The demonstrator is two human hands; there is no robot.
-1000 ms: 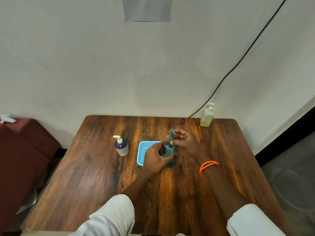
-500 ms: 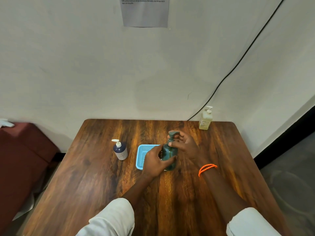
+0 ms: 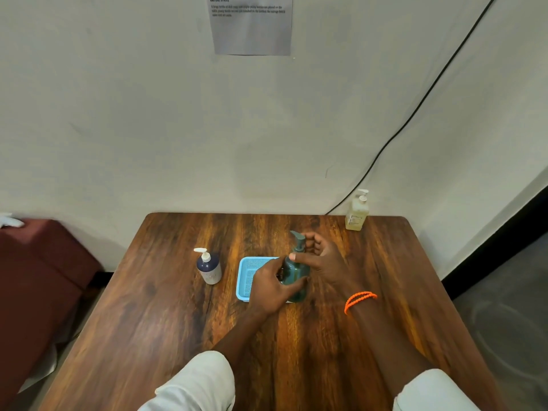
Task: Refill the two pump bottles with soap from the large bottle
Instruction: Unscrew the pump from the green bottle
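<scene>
Mid-table, the green pump bottle stands upright at the right edge of a blue basket. The left hand wraps its body; the right hand curls its grip round the pump neck. A dark-blue pump bottle stands to the left, a yellowish bottle far right.

Green pump bottle: lower body hidden behind left hand. Blue basket: right side covered by that hand. Wall notice: top cut off, small print unreadable. Yellow bottle label too small. Left fingers' far side unseen.
</scene>
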